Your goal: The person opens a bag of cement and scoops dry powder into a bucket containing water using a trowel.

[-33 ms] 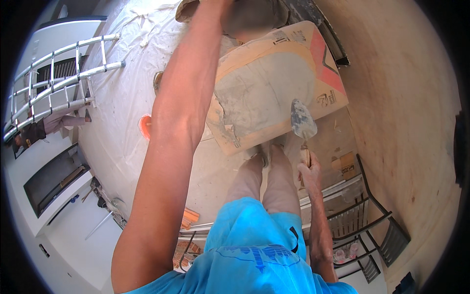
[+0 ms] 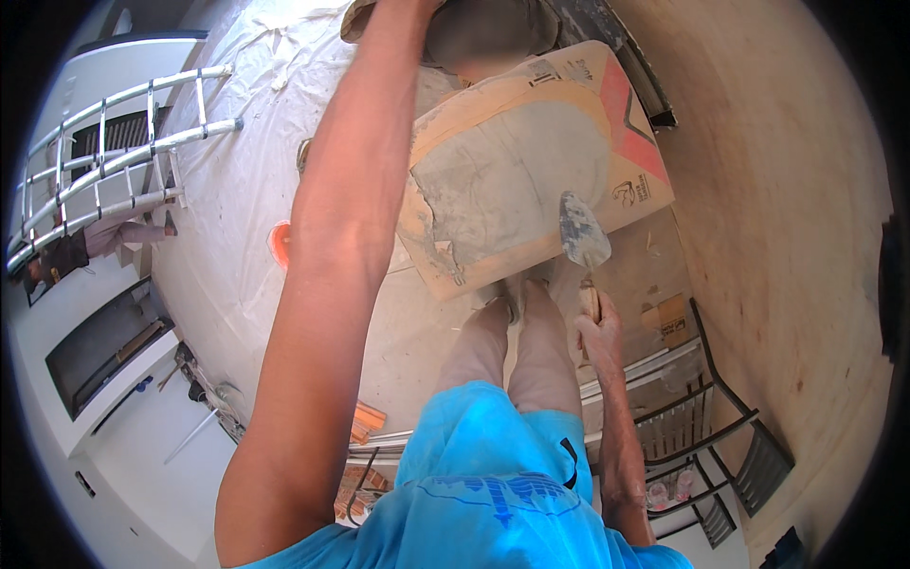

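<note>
My right hand (image 2: 597,327) grips the wooden handle of a pointed trowel. The trowel's blade (image 2: 584,232), crusted with grey material, lies over the lower right part of a large brown paper sack (image 2: 493,171), which has a red band, a grey middle and a torn left side. My left forearm (image 2: 346,180) stretches up across the sack's left side to the top edge, where my left hand (image 2: 422,8) is mostly cut off beside a dark, rounded object (image 2: 365,19) with a blurred patch. Its fingers are hidden.
A metal ladder (image 2: 152,137) lies at the left on plastic sheeting (image 2: 237,76), near a person's legs (image 2: 128,235). An orange container (image 2: 279,242) sits left of my arm. Black metal chairs (image 2: 720,427) stand lower right, beside a beige surface (image 2: 787,190).
My left arm has shifted slightly to the left at the top. My right hand and the trowel have barely moved.
</note>
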`<state>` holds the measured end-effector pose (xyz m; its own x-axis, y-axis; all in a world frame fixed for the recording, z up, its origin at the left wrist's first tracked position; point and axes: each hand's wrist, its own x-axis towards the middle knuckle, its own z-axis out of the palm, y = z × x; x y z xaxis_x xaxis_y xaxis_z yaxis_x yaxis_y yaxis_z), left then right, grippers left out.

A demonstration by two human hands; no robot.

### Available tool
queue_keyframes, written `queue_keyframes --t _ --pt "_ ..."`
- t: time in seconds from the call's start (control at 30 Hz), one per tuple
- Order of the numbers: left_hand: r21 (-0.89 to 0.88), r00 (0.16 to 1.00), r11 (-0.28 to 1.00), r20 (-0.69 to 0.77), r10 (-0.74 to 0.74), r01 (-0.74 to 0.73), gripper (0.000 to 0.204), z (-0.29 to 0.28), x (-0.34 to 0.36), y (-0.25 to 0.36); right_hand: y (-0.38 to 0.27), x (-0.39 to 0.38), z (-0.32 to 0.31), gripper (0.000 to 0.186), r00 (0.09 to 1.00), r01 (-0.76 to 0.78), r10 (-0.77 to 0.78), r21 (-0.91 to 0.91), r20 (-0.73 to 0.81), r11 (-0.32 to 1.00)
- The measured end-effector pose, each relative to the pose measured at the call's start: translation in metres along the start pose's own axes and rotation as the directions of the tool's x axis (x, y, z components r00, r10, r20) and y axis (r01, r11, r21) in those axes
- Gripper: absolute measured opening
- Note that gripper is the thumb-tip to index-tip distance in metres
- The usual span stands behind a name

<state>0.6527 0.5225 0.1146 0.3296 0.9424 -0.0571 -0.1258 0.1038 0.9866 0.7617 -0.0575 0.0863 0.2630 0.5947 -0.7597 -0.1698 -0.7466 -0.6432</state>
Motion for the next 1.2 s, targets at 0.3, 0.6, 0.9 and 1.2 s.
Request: queue_keyframes --t 0.3,0.6,0.9,1.2 --pt "0.37 0.89 0.854 -0.407 -0.204 0.365 0.051 -0.13 -0.268 -0.064 -0.026 0.012 0.009 0.072 0.98 0.195 -0.188 -0.45 0.06 0.871" --pt "0.478 0.506 0.24 -0.567 -0.65 0.845 0.03 -0.319 -0.675 -0.134 -0.036 0.017 0.063 0.06 0.99 0.092 -0.137 -0.571 -0.036 0.816" --pt "0.125 0.317 0.292 -0.376 -0.871 0.948 0.034 -0.347 -0.747 -0.082 -0.063 0.024 0.131 0.043 0.986 0.031 -0.088 -0.371 -0.139 0.928" --pt "0.295 0.451 0.358 -0.368 -0.813 0.886 0.038 -0.409 -0.688 -0.1 -0.039 0.064 0.16 0.034 0.976 0.01 -0.056 -0.213 -0.212 0.977"
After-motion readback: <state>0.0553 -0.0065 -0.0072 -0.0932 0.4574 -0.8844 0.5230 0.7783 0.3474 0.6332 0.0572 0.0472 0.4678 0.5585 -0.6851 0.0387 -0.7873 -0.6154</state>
